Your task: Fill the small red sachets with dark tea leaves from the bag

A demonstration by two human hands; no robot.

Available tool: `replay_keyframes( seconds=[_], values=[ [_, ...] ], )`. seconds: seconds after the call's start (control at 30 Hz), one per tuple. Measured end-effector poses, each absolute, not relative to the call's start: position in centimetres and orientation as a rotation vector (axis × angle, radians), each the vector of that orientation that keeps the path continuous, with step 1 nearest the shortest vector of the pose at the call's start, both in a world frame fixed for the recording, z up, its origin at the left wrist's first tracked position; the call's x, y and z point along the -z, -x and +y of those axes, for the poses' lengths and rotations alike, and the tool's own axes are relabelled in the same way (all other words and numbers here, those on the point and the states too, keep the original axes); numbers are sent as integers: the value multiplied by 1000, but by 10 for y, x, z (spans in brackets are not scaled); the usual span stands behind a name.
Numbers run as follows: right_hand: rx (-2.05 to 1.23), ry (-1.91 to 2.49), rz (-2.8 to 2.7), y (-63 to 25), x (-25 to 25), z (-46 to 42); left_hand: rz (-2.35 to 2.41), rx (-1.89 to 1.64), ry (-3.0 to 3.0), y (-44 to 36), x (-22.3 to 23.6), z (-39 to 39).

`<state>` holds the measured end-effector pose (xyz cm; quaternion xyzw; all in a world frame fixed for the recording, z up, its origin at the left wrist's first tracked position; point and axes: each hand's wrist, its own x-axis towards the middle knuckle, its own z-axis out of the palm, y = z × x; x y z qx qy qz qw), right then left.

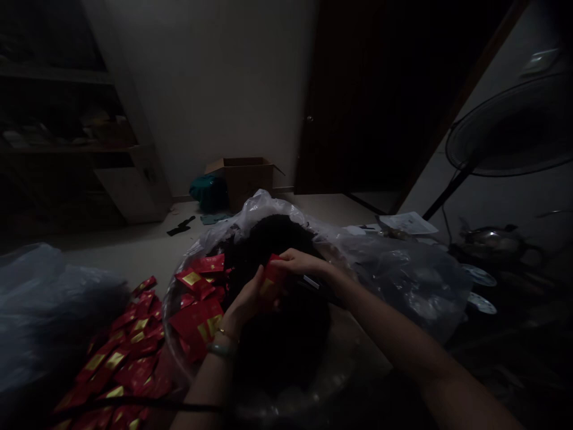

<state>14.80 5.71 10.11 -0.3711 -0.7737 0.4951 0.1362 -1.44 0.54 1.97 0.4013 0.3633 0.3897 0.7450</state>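
As the head view looked down over both forearms, the left hand [242, 301] and the right hand [301, 263] gripped a small red packet [272, 279] between them, the right fingers closed over its top edge. The packet was held above a wide clear plastic bowl [169, 316] lined with a clear plastic bag [403, 280]. A large dark loose mass [280, 352], too dim to identify, filled the middle of the bowl, so plenty of it remained. More red-and-gold packets [197, 316] lay inside the bowl beside that mass. A much bigger heap of red packets [129, 358] lay outside it on the left, by a grey plastic bag [45, 304]. Whether those packets were full or sealed could not be told.

The pale floor [147, 257] held a cardboard box [242, 179] with its flaps open, a teal bag [208, 192] against it, and a sheet of paper [407, 223] further right. Behind them rose a plain wall [210, 89] and a dark door [380, 89]. Shelves [54, 74] stood at the left, and a standing fan [510, 125] stood at the right above a metal pot [490, 239].
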Motion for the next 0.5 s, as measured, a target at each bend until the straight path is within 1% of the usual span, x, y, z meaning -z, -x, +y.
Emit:
replay_keyframes(
  seconds=[0.2,0.27,0.4,0.5],
  values=[
    [-1491,1046,-2404,-147,-114,55,806,-910,-861,10,-16,8],
    [-1347,991,-2439,-150,-121,55,779,-947,-855,12,-17,8],
    [-933,957,-2446,-156,-135,53,743,-998,-809,13,-18,9],
    [-819,1058,-2638,-153,-140,48,739,-1003,-783,11,-18,8]
  ],
)
